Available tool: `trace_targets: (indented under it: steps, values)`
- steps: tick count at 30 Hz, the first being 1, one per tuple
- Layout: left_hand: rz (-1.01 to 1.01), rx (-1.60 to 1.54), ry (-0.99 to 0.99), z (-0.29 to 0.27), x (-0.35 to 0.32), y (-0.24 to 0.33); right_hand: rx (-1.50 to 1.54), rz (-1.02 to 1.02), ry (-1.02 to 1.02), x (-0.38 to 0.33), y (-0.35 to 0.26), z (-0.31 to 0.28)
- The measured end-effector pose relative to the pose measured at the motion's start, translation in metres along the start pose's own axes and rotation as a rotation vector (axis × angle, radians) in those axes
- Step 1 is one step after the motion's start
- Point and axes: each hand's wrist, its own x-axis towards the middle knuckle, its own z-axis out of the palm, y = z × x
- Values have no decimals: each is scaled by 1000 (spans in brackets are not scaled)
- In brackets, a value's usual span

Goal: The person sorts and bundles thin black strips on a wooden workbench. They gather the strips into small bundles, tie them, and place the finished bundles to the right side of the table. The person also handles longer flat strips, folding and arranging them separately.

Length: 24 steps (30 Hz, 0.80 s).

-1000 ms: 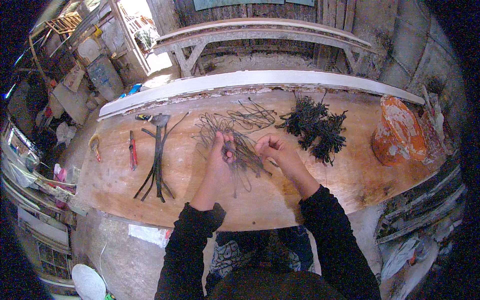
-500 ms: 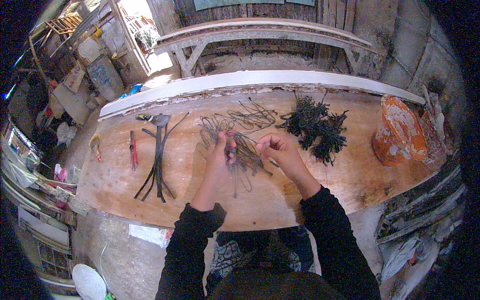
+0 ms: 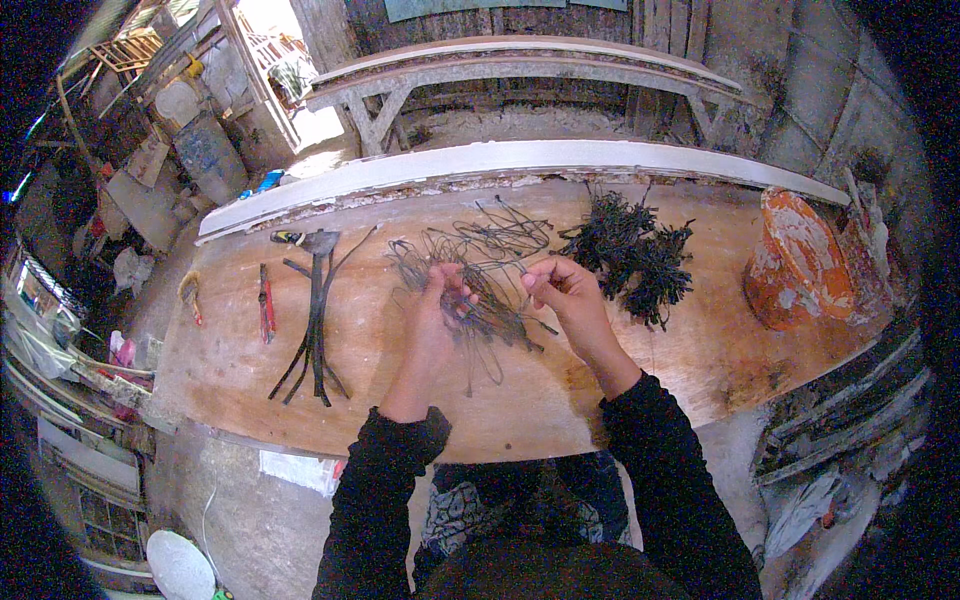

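A loose tangle of thin dark cord (image 3: 490,325) hangs over the middle of the wooden table, bunched in my left hand (image 3: 437,305), whose fingers are curled round part of it. My right hand (image 3: 566,293), just to the right, pinches a single strand between thumb and fingertips; its short end sticks out below the fingers. Behind the tangle, more looped cord (image 3: 515,230) lies on the tabletop. A thick heap of black cord bundles (image 3: 635,255) rests to the right of my right hand, apart from it.
Left of my hands lie long black strips (image 3: 318,325), a scraper (image 3: 308,239), a red-handled tool (image 3: 266,305) and a brush (image 3: 191,297). An orange plaster-smeared bucket (image 3: 790,265) tilts at the right. A long white board (image 3: 520,157) borders the far edge; a bench (image 3: 530,65) stands beyond.
My right hand has shifted slightly to the right, and the pinched strand's end now shows below its fingers. My left hand stays nearly in place, turned a little, still gripping the tangle.
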Motion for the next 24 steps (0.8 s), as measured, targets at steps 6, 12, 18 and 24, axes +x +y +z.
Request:
trace_targets:
  steps: [6, 12, 18, 24]
  values:
    - [-112, 27, -29, 13, -7, -7, 6, -71, -16, 0, 7, 3]
    - [-134, 84, -75, 7, -7, -17, -21, 4, -113, -7, 7, 14]
    - [40, -134, 105, 5, -2, -12, -274, 18, -144, -5, 11, 5]
    - [160, -341, 160, -14, 8, 9, -345, 6, -77, -2, 14, 0]
